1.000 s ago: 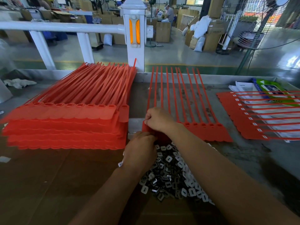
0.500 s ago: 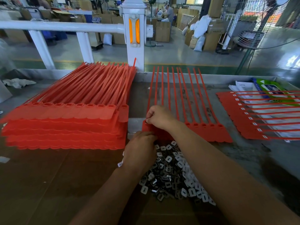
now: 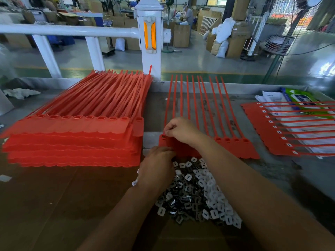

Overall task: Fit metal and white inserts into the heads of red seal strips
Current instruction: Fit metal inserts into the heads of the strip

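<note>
Scuffed grey workbench [image 3: 272, 171], with brown cardboard along its near side. At 9 o'clock lies a thick stack of glossy red seal strips [image 3: 72, 142]. At 12 o'clock is a single flat strip sheet [image 3: 235, 147] with a scalloped near edge and bare bench on either side. At 6 o'clock sits a loose pile of square white and metal inserts [image 3: 199, 187]. The right hand [image 3: 181, 131] pinches the sheet's leftmost head. The left hand [image 3: 157, 169] curls at the sheet's near edge, its grip hidden.

red seal-strip sheet [image 3: 235, 149] flat, tails away | metal+white insert pile [image 3: 199, 187] at near edge
</note>
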Demonstrator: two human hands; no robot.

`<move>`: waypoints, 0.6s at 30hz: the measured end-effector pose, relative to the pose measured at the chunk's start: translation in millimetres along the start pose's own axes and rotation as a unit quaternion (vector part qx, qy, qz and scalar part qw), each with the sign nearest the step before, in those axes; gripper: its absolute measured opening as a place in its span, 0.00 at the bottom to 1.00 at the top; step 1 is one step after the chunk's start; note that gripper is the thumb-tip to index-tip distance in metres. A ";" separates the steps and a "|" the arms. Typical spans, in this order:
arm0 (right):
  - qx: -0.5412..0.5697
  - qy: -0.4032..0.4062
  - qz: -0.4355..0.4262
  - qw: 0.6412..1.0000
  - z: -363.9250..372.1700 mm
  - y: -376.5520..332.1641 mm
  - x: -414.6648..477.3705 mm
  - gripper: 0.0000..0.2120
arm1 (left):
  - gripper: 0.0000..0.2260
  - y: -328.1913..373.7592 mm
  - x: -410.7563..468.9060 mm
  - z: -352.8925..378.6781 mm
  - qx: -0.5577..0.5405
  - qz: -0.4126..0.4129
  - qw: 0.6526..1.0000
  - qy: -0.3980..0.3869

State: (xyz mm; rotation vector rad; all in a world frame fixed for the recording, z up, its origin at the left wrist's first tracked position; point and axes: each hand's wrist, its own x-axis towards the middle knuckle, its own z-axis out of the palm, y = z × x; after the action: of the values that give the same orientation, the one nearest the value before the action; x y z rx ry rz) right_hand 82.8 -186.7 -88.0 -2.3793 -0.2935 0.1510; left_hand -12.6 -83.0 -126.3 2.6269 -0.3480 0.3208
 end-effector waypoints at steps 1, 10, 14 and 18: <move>0.010 0.002 -0.003 1.000 -3.4 0.8 -3.6 0.06 | 0.19 -0.6 0.3 0.1 -0.002 0.001 1.000 -0.001; -0.061 -0.013 -0.055 0.997 -29.3 7.7 -60.3 0.02 | 0.20 -8.3 5.0 3.2 -0.109 -0.024 0.994 0.020; -0.098 -0.072 -0.064 0.990 -36.4 9.2 -85.0 0.04 | 0.19 -9.7 5.6 5.7 -0.106 -0.027 0.994 0.029; -0.140 -0.086 -0.075 0.984 -38.0 13.3 -94.0 0.07 | 0.19 -10.3 5.5 6.6 -0.084 -0.023 0.996 0.023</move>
State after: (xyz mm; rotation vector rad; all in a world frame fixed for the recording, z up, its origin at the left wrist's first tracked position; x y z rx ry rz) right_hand 1.3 -244.9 -66.8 -2.6130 -0.6093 0.2617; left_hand -3.2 -78.4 -134.8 2.4547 -0.2846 0.3214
